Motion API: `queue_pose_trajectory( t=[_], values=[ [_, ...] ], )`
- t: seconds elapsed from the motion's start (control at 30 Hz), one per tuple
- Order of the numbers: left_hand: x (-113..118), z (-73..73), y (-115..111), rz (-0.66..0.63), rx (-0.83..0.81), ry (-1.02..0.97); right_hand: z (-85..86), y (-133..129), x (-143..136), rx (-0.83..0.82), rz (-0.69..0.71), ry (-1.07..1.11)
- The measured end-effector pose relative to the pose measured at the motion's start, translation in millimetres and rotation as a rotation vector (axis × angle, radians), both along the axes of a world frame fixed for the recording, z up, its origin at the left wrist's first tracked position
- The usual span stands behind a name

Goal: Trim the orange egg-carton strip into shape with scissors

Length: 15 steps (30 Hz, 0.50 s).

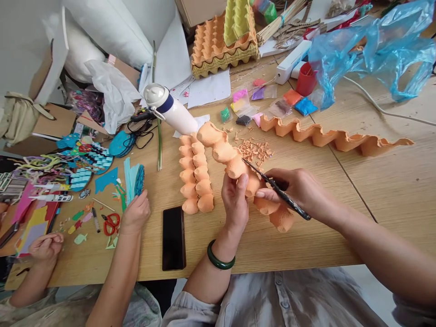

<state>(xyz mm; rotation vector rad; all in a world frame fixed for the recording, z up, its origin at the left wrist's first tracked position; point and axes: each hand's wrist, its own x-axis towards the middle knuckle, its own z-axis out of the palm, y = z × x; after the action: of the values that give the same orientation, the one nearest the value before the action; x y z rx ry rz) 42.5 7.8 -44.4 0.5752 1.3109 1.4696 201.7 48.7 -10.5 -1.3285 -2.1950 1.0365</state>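
Note:
My left hand [235,200] grips a strip of orange egg carton [223,150] from below, its row of cups slanting from upper left to lower right. In my right hand [296,190] is a pair of black-handled scissors [289,200], seen nearly edge-on. Their blades lie along the edge of the strip, close to my left fingers. Small orange carton scraps [255,150] are heaped just behind the strip. To the left, a two-row piece of egg carton [195,177] rests cups up on the table. Another long carton strip [334,136] lies at the right.
A phone [173,238] and a white bottle [173,109] are left of my hands. Stacked egg trays [221,45], clay packets [293,97], a red cup [306,78], a power strip [293,61] and a blue bag [371,54] stand behind. A co-worker's hand [136,211] holds a blue craft piece.

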Motion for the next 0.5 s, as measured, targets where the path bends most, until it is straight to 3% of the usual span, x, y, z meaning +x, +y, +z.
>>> queue_pose_trajectory(
  t=[0.1,0.3,0.5],
  values=[
    [1.0,1.6,2.0,0.02,0.104,-0.008,-2.8,4.4,2.0,0.006,-0.036,-0.007],
    [0.1,-0.8,2.3,0.002,0.14,-0.064,-5.6,4.0,-0.1,0.082,-0.064,-0.109],
    [-1.0,-16.6,2.5,0.027,0.244,0.131,4.3,-4.2,-5.8,0.152,-0.038,-0.26]
  ],
)
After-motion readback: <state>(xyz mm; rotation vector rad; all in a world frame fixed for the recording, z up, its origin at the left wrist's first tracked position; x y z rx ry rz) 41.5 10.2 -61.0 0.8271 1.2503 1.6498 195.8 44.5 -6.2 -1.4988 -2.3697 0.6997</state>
